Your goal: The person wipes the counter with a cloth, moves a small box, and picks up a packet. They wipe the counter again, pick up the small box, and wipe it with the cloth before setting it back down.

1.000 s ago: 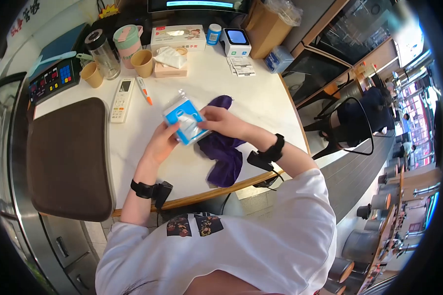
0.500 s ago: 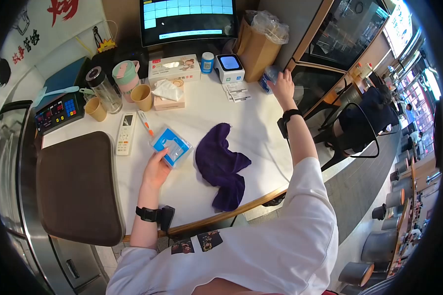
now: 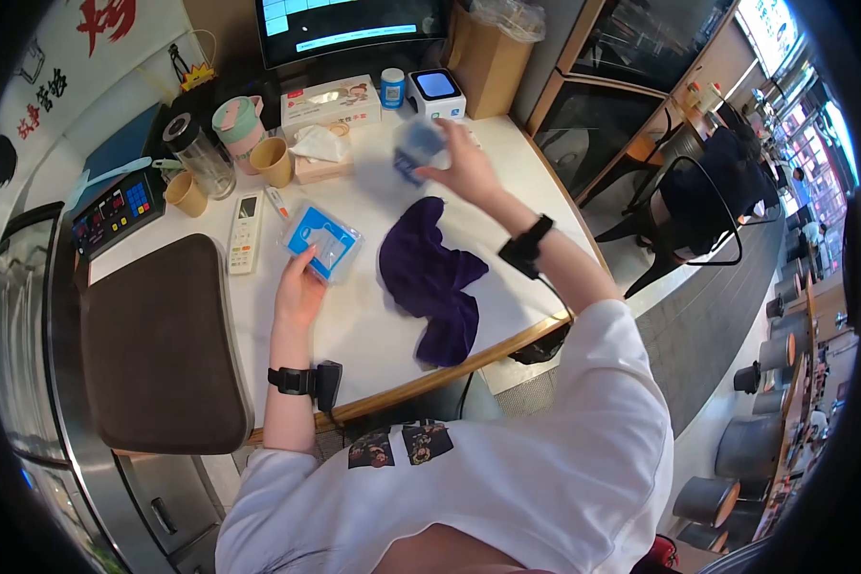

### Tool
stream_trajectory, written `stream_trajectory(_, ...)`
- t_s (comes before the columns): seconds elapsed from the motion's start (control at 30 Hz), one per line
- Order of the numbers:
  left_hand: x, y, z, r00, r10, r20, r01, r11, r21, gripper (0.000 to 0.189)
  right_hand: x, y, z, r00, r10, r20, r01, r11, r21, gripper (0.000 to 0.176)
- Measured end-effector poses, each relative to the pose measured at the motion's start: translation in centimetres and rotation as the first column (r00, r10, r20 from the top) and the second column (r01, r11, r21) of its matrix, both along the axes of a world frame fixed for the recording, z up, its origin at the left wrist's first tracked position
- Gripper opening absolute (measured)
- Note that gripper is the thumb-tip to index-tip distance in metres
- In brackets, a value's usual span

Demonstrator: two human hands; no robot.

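My left hand [image 3: 299, 289] grips the near edge of a flat blue-and-white packet [image 3: 321, 239] in clear plastic, held over the white table. Over the table's far middle, my right hand [image 3: 466, 165] is closed on a clear and blue plastic item [image 3: 417, 148], smeared by motion. A crumpled purple cloth [image 3: 430, 273] lies on the table between my forearms. Just left of the packet lie an orange-and-white pen-like item [image 3: 275, 202] and a white remote control [image 3: 245, 234].
Along the back stand paper cups [image 3: 272, 163], a glass bottle [image 3: 201, 158], a tissue box [image 3: 321, 156], a glove box [image 3: 330, 103], a blue-labelled jar [image 3: 392, 88] and a payment device [image 3: 437, 93]. A dark padded seat [image 3: 165, 344] overlaps the table's left side. A person sits at right.
My right hand has picked up the clear and blue item from the table's far right corner and carried it left. My left hand still holds the packet.
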State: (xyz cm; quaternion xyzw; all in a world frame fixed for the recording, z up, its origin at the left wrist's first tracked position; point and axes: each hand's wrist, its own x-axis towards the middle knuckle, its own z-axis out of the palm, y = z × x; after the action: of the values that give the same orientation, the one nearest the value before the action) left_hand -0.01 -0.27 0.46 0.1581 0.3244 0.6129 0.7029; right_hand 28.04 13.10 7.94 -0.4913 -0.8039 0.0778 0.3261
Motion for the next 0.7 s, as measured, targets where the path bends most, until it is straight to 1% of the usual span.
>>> stream_trajectory(0.1, -0.3, 0.2, -1.2, 1.000, -0.001, -0.003, 0.001, 1.000, -0.001, 0.038, -4.1, 0.1, -0.9, 1.000, -0.002, 0.004, 0.002, 0.996, -0.086, 0.080)
stream_trajectory(0.2, -0.7, 0.6, -2.0, 1.000, 0.012, -0.014, -0.012, 1.000, -0.001, 0.037, -5.7, 0.1, -1.3, 1.000, 0.007, 0.026, 0.000, 0.965, -0.262, 0.082)
stream_trajectory(0.3, -0.9, 0.6, -2.0, 0.999, 0.031, -0.012, -0.031, 0.999, -0.021, 0.037, -4.9, -1.2, -4.3, 0.998, -0.051, 0.046, 0.049, 0.997, 0.055, 0.082)
stream_trajectory(0.33, -0.8, 0.6, -1.8, 0.999, 0.040, -0.010, -0.040, 0.999, -0.026, 0.037, -4.4, -3.2, -3.8, 0.985, -0.009, 0.174, 0.009, 1.000, -0.001, 0.082)
stream_trajectory(0.4, -0.6, 0.5, -1.1, 0.999, 0.039, -0.008, -0.039, 0.999, -0.007, 0.037, -2.7, -8.6, -1.9, 0.904, 0.094, 0.417, -0.042, 0.990, -0.131, 0.083)
stream_trajectory(0.47, -0.1, 0.2, -0.5, 1.000, 0.019, -0.008, -0.019, 0.999, 0.031, 0.038, -0.7, -12.3, -2.7, 0.813, 0.303, 0.498, -0.188, 0.945, -0.269, 0.076)
stream_trajectory(0.5, -0.1, 0.3, -0.6, 1.000, 0.009, -0.011, -0.009, 1.000, 0.016, 0.038, 0.6, -13.2, -4.9, 0.791, 0.386, 0.474, -0.302, 0.921, -0.245, 0.063)
stream_trajectory(0.6, -0.4, 0.3, -1.3, 1.000, -0.018, -0.026, 0.018, 1.000, -0.016, 0.038, 1.8, -13.6, -6.5, 0.798, 0.439, 0.414, -0.376, 0.898, -0.229, 0.051)
stream_trajectory(0.63, -0.5, 0.3, -1.4, 0.999, -0.020, -0.036, 0.020, 1.000, -0.011, 0.038, 2.0, -13.7, -6.0, 0.818, 0.408, 0.406, -0.380, 0.912, -0.152, 0.047)
stream_trajectory(0.7, -0.4, 0.2, -1.2, 0.999, 0.005, -0.048, -0.005, 1.000, -0.013, 0.037, 3.4, -13.1, -6.0, 0.853, 0.355, 0.383, -0.314, 0.934, -0.167, 0.045)
